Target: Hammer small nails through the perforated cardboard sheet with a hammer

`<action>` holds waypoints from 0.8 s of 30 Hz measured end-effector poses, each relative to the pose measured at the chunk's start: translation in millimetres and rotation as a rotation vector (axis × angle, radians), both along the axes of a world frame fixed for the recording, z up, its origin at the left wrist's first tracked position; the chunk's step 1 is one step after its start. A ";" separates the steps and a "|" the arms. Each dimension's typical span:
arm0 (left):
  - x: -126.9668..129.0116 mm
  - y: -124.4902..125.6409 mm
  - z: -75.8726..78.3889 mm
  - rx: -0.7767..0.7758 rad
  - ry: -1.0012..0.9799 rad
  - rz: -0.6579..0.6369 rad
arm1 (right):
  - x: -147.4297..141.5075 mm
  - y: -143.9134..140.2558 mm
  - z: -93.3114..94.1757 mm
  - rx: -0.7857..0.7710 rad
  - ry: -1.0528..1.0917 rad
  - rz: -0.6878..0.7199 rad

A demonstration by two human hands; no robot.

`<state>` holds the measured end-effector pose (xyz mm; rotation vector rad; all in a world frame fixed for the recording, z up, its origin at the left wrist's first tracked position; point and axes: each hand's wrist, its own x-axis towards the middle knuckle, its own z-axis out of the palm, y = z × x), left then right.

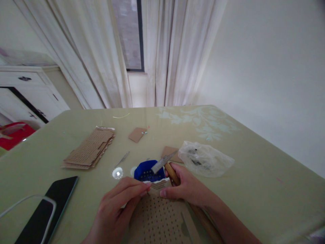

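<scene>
My left hand (119, 203) pinches the top edge of a brown perforated cardboard sheet (162, 220) that lies close in front of me. My right hand (189, 189) grips a wooden-handled knife (167, 166) whose metal blade points up and to the right, and its thumb presses the same top edge of the sheet. Just beyond the fingers sits a small blue perforated basket (146, 172).
A stack of perforated cardboard sheets (88, 150) lies at the left on the pale green table (254, 159). A crumpled clear plastic bag (205, 158), small cardboard scraps (137, 134), a thin metal tool (122, 158), a round clear piece (117, 173) and a black phone with a white cable (48, 210) lie around.
</scene>
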<state>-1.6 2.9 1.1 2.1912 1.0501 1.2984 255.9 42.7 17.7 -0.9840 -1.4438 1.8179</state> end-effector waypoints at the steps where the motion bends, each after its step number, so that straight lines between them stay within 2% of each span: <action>1: 0.6 -0.2 0.9 0.003 -0.002 0.007 | 0.1 0.0 0.0 0.006 -0.004 0.000; 6: 2.1 -1.3 4.6 0.024 -0.003 0.001 | -1.0 -0.7 3.2 0.002 -0.020 0.001; 24: 0.9 -0.3 3.6 0.015 0.014 0.020 | -1.7 -1.2 5.1 -0.026 0.006 0.001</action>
